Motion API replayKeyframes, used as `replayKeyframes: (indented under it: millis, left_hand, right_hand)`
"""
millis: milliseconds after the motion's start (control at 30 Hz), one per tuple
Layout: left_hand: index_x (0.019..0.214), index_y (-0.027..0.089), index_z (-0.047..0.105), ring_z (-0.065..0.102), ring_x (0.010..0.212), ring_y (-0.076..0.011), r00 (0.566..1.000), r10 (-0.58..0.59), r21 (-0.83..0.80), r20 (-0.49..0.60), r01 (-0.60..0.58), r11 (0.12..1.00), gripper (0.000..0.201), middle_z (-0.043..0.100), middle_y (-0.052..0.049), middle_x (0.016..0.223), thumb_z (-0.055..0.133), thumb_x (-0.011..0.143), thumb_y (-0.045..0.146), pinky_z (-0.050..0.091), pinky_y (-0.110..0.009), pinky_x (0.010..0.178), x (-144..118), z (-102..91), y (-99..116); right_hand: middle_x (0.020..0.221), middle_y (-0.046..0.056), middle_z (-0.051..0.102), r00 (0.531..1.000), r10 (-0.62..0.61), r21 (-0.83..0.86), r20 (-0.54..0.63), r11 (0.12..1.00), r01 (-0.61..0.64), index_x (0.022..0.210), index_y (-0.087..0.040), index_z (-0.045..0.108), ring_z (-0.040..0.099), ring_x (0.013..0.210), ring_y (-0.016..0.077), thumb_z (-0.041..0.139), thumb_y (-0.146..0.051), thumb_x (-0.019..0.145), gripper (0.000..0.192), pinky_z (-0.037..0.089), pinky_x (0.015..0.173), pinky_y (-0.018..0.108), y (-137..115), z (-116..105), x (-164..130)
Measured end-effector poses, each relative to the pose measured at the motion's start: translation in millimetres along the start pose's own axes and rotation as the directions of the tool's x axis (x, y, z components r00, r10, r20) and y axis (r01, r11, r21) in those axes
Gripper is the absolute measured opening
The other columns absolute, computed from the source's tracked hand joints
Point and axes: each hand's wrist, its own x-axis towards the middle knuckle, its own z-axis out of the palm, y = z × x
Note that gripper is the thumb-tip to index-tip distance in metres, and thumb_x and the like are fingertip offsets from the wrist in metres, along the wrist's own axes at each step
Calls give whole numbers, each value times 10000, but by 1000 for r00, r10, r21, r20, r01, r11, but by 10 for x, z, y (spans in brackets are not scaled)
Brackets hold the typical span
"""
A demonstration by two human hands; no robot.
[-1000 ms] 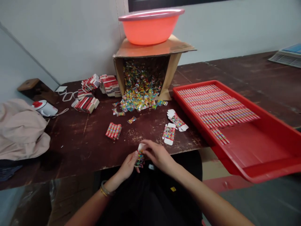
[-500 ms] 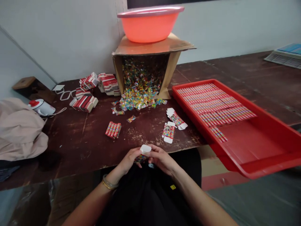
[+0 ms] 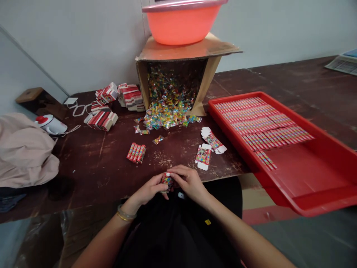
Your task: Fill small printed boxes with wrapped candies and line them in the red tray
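Observation:
Close to the table's front edge, my left hand (image 3: 153, 188) grips a small, colourful candy box (image 3: 167, 179) by its side. My right hand (image 3: 189, 182) is curled over the top of that box, with thumb and fingers pressed at its upper end. Fingers cover part of the box. Two open-ended flat cartons (image 3: 203, 156) lie on the table ahead of my right hand. To the left of them stands a short row of closed candy boxes (image 3: 136, 152). A single wrapped candy (image 3: 158, 139) lies further back.
A cardboard box (image 3: 173, 56) on its side spills wrapped candies (image 3: 167, 115); an orange basin (image 3: 184, 24) rests on top. At right, a red tray (image 3: 301, 175) holds rows of boxes. Stacked flat cartons (image 3: 102, 120), a white mug (image 3: 51, 125) and beige cloth (image 3: 26, 152) are at left.
The white flap that stood up from the box is now folded down, and my right hand has moved over its top. The view has shifted slightly.

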Motion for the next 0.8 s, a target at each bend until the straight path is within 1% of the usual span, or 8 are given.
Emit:
replayKeyframes:
  millis: [133,300,367,467,533,633,733,800]
  left_hand:
    - [1097,134,614,578,738,-160,1000,-26,110,-6,27,994,342,585,-39,828,587,837,354,526,-249,546,-34,-1,-18]
    - [1196,168,575,556,756,-151,996,15,229,82,-34,973,372,571,-42,912,565,858,323,533,-267,585,1,-127,43]
    - [1196,182,585,540,736,-132,992,22,258,121,-53,965,365,565,-42,961,578,846,285,533,-267,602,2,-194,57]
    - [1183,183,594,546,743,-127,992,16,208,126,-42,977,344,580,-49,998,571,851,273,532,-262,627,4,-243,0]
    - [1213,178,565,569,789,-153,999,17,184,50,-26,983,372,597,-70,1032,556,864,304,532,-260,611,24,-215,-87]
    - [1306,194,480,600,882,-200,977,112,291,-182,-55,955,441,593,-113,1159,508,889,337,550,-313,665,56,-124,-191]
    - [1320,218,486,549,1131,-264,905,301,566,-300,-86,820,471,542,-125,1305,553,864,315,473,-425,951,-7,-115,-134]
    - [1277,223,535,566,1106,-267,847,387,722,-364,-6,692,453,556,-116,1277,586,845,347,456,-431,969,-118,-224,-14]
  right_hand:
    - [957,53,718,1000,21,41,15,999,-22,994,-240,744,666,880,171,586,-293,909,187,529,806,302,30,6,41]
    - [930,63,717,995,96,152,-5,984,-94,959,-220,754,673,844,180,596,-335,896,205,543,762,307,144,56,114]
    - [935,65,714,998,64,137,-10,989,-62,977,-227,750,669,860,185,576,-333,908,216,542,781,323,198,80,98]
    - [1047,78,690,996,-84,-10,-11,996,84,1097,-252,711,635,965,203,546,-302,924,244,506,880,381,255,140,3]
    - [1189,95,634,992,-124,-122,-6,985,122,1192,-264,659,585,1083,228,546,-300,920,296,462,952,423,271,214,-54]
    - [1271,100,584,999,-15,-138,-29,990,11,1283,-267,581,546,1162,233,561,-331,909,380,441,991,417,286,368,-5]
    - [1166,74,651,994,103,-33,-48,994,-105,1254,-237,575,611,1046,202,544,-360,908,369,480,937,364,351,505,268]
    - [1072,60,684,978,182,-25,-103,982,-185,1206,-213,587,640,937,193,512,-389,912,350,503,880,355,425,572,539]
